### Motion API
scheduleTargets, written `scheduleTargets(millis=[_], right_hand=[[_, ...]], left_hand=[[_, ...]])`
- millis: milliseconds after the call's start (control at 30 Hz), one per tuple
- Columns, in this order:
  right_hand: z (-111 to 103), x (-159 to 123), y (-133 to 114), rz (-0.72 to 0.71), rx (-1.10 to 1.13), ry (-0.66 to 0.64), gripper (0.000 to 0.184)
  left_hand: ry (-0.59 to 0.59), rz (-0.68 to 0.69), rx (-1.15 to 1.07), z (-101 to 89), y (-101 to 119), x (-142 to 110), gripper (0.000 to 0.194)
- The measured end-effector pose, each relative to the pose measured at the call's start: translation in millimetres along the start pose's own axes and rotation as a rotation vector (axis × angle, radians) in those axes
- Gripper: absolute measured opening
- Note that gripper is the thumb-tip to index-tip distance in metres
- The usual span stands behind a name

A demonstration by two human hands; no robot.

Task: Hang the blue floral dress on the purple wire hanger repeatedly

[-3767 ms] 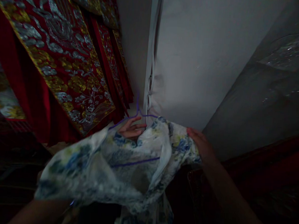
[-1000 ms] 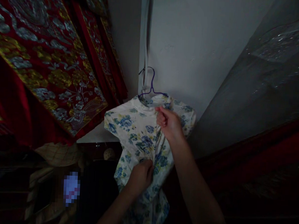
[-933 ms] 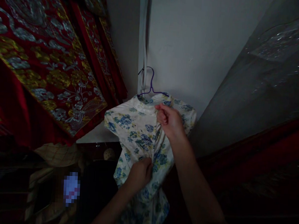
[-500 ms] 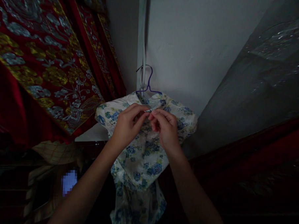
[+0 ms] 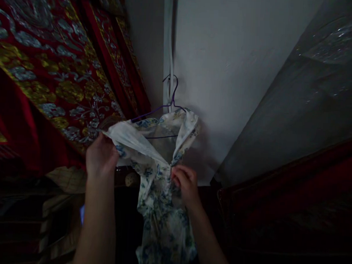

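A white dress (image 5: 160, 232) with blue and yellow flowers hangs from a thin purple hanger (image 5: 173, 93). Its front is opened in a deep V, baring the pale inner side and the hanger's lower bar. My left hand (image 5: 100, 156) grips the dress's left edge near the shoulder and holds it stretched out to the left, off the hanger's arm. At the bottom of the V, my right hand (image 5: 185, 183) has its fingers closed on the front edge. What lies under the right fingertips is too dark and small to make out.
The hanger's hook is caught on a pale strap or cable (image 5: 171, 46) along the wall (image 5: 225, 64). Red cloth with gold and silver embroidery (image 5: 70, 69) hangs at left. Clear plastic sheeting (image 5: 312, 83) covers the right side. Wooden furniture (image 5: 61, 220) stands low at left.
My hands were together at the neckline. The left has gone out to the left with the dress's edge, the right down along the front. The neckline has opened and the dress has slid askew on the hanger.
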State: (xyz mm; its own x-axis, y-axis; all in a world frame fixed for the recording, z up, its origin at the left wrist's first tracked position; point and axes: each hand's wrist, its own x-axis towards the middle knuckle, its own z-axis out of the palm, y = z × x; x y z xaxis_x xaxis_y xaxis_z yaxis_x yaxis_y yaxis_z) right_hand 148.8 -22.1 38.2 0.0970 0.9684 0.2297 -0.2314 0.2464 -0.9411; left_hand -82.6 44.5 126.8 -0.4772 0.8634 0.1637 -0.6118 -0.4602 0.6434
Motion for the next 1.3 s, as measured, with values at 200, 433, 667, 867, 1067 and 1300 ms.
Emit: scheduleTargets(millis=[200, 433, 667, 867, 1067, 1300], right_hand=[[16, -38, 21, 0.117, 0.01, -0.056, 0.037], [-5, -46, 9, 0.148, -0.09, -0.052, 0.033], [-24, -42, 21, 0.374, -0.354, -0.453, 0.025], [-20, -31, 28, 0.137, -0.252, 0.064, 0.032], [-12, -35, 24, 0.047, -0.03, 0.049, 0.047], [-4, -14, -17, 0.031, -0.049, -0.218, 0.04]], left_hand=[[0.256, -0.198, -0.019, -54.0, -77, -64, 0.016], [0.245, -0.199, 0.08, -67.3, -103, -102, 0.016], [0.019, -0.177, 0.058, -54.0, -69, -106, 0.031], [-0.358, -0.258, 0.213, -37.9, -59, -137, 0.031], [-0.669, -0.065, 0.632, -4.7, -59, -162, 0.024], [-0.565, 0.266, 0.736, 14.3, -63, -143, 0.037]])
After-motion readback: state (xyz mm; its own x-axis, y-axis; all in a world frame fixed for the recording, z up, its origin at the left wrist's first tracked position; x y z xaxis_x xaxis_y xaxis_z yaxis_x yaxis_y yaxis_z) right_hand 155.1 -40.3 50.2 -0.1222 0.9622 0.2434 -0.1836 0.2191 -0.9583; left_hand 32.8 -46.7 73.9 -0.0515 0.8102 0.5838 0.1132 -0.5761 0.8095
